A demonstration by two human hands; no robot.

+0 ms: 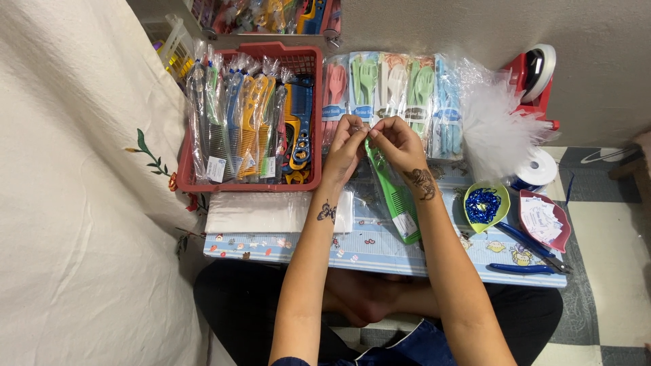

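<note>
Both hands, left (344,146) and right (395,141), pinch the top of 1 bagged green comb (395,203), seemingly its wrapper; red basket (247,183) just left.

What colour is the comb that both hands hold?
Green comb, inside a clear bag, seen best in the head view.

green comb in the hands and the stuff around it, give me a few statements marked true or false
1. Both hands, the left hand and the right hand, pinch the top of a bagged green comb. True.
2. The red basket holds bagged combs. True.
3. The green dish holds white cards. False: it holds blue bits; the cards lie in the red dish.
4. The blue pliers lie left of the basket. False: they lie at the table's right end.
</note>
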